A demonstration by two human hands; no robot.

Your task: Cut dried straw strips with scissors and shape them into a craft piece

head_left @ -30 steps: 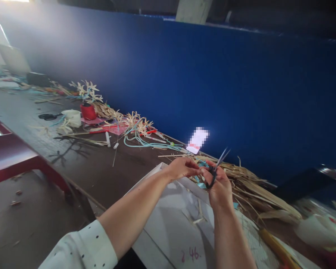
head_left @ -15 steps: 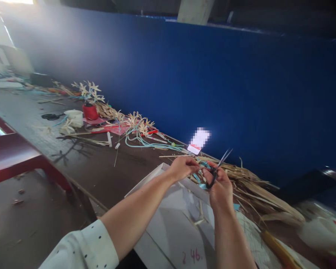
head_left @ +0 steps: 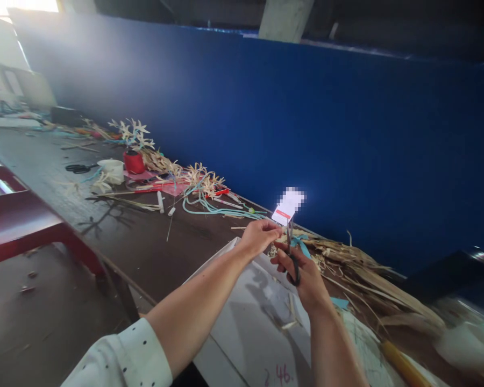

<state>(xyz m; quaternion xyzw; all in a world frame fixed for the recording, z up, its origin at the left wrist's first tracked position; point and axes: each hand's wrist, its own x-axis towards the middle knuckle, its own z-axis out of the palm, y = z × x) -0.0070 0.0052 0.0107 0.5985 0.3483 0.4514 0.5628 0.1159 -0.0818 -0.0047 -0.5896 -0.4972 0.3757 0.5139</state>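
Observation:
My left hand (head_left: pixel 258 237) is closed in a pinch above the far edge of a white open box (head_left: pixel 242 317). What its fingertips hold is too small to make out. Black-handled scissors (head_left: pixel 294 270) are in my right hand (head_left: pixel 310 285), fingers round the handles. Their blades point up and away, close beside the left fingertips; whether they touch anything there I cannot tell. Just behind the right hand lies a light-blue ribbon-like strip (head_left: pixel 301 246). Dry husk strips (head_left: pixel 347 252) spread out to the right of it. Pale scraps (head_left: pixel 289 324) lie inside the box.
A lit phone (head_left: pixel 283 215) leans near the blue partition (head_left: pixel 347 134). Husk flowers (head_left: pixel 204 178), light-blue cords (head_left: pixel 213 208), a red thread spool (head_left: pixel 133 162), a white cup (head_left: pixel 112 171) and other scissors (head_left: pixel 79 169) lie along the table's left. A dark-red stool (head_left: pixel 28 231) stands at its near side.
The scissors in my right hand have swung from pointing right to pointing up, towards the left fingertips. The right hand has shifted left and lower. My left hand keeps its pinch.

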